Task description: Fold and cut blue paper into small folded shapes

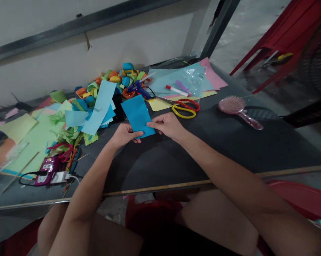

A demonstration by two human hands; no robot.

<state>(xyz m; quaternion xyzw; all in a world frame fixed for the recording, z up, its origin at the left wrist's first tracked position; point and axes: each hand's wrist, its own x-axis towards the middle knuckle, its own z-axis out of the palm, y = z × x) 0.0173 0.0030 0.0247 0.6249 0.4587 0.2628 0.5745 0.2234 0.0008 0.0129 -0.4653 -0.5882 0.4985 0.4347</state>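
A small rectangle of blue paper [138, 112] is held up above the dark tabletop, tilted a little to the left. My left hand [125, 136] pinches its lower left corner, thumb on top. At the lower right edge, my right hand [167, 125] grips the same sheet between thumb and fingers. Just right of the paper lie scissors [185, 108] with one red and one yellow handle. Light blue paper strips [100, 106] lie to the left of the sheet. Behind it rests a dark blue glue gun [137, 89].
A heap of colourful folded paper pieces [114, 76] sits against the wall. Paper sheets [173, 80], a red-capped marker [177, 90] and a pink hairbrush [239, 110] are at right. A purple power strip [47, 170] with cables lies at left near a thin stick [20, 172].
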